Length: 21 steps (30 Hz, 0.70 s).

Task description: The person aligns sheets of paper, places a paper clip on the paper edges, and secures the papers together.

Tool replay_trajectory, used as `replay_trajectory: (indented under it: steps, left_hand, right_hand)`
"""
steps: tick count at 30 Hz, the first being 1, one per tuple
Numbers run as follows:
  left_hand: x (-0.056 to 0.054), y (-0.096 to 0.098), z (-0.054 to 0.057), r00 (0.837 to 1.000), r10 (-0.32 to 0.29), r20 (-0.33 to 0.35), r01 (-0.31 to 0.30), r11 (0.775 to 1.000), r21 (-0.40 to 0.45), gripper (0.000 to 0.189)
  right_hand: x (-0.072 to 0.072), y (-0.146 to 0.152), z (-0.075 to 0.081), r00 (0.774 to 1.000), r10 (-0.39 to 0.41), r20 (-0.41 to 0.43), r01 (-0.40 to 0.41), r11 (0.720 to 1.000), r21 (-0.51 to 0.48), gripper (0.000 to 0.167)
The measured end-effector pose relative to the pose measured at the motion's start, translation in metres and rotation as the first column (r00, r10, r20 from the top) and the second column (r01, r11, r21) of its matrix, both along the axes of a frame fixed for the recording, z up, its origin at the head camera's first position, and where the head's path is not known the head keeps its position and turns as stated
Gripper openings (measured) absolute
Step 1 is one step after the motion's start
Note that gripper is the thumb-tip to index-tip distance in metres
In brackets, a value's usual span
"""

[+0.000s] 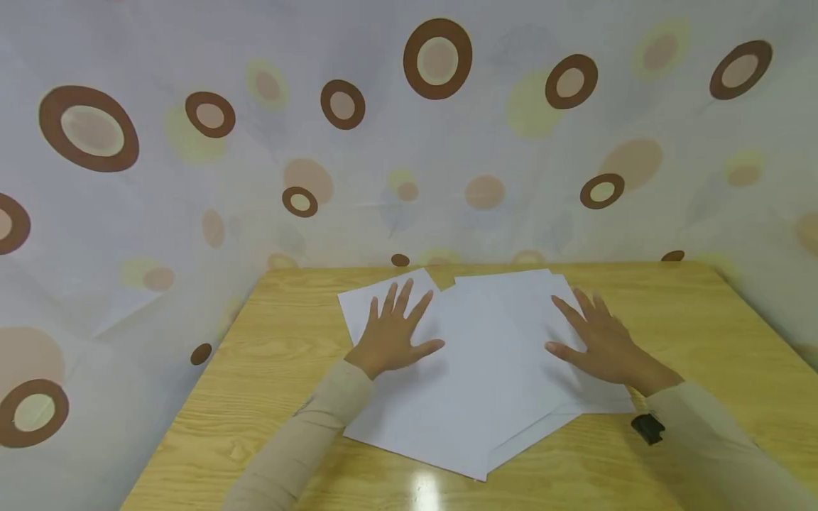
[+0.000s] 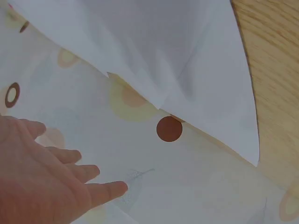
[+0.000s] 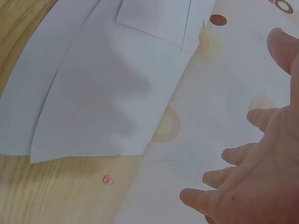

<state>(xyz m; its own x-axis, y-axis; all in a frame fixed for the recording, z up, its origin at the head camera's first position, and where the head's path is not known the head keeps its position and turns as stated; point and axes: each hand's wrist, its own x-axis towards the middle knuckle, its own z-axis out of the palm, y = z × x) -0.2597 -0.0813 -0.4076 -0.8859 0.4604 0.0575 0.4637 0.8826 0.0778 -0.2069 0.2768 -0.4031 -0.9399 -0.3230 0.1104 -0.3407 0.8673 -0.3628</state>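
Note:
Several white sheets of paper (image 1: 486,355) lie overlapped at different angles on the wooden table. Over the left part of them is my left hand (image 1: 390,337), its fingers straight and spread. My right hand (image 1: 601,348) is over the right edge of the pile, fingers likewise spread. Shadows fall on the paper below both hands, and neither holds anything. The left wrist view has the left hand (image 2: 42,177) at lower left, apart from the sheets (image 2: 210,74). At the right of the right wrist view, the right hand (image 3: 261,172) is clear of the fanned sheets (image 3: 93,93).
The wooden table (image 1: 255,369) reaches back to a pale wall covering (image 1: 383,142) with brown, yellow and peach circles. A small black object (image 1: 648,429) is by the right wrist. On the tabletop is a little red mark (image 3: 108,180).

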Motion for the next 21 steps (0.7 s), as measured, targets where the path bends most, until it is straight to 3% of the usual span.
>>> replay_trajectory:
  steps: [4, 8, 13, 18, 21]
  left_hand:
    - [-0.002, -0.013, 0.004, 0.994, 0.081, 0.068, -0.092, 0.98, 0.176, 0.084]
    - [-0.002, -0.032, 0.011, 0.975, 0.153, 0.159, -0.199, 0.922, 0.332, 0.081]
    - [0.003, -0.05, 0.011, 0.947, 0.192, 0.257, -0.292, 0.848, 0.442, 0.077]
    - [0.007, -0.062, 0.006, 0.894, 0.192, 0.405, -0.387, 0.786, 0.482, 0.075]
    - [0.008, -0.067, 0.003, 0.843, 0.184, 0.506, -0.448, 0.762, 0.468, 0.076]
  right_hand:
    - [0.003, 0.006, 0.0, 0.998, 0.006, 0.064, 0.001, 0.995, -0.102, 0.086]
    - [0.004, 0.016, -0.002, 0.993, -0.003, 0.114, 0.023, 0.984, -0.178, 0.085]
    - [0.012, 0.026, 0.0, 0.968, -0.076, 0.238, 0.133, 0.963, -0.234, 0.079]
    - [0.017, 0.037, -0.004, 0.936, -0.09, 0.341, 0.197, 0.936, -0.293, 0.071]
    - [0.018, 0.042, -0.008, 0.926, -0.068, 0.37, 0.198, 0.924, -0.326, 0.069]
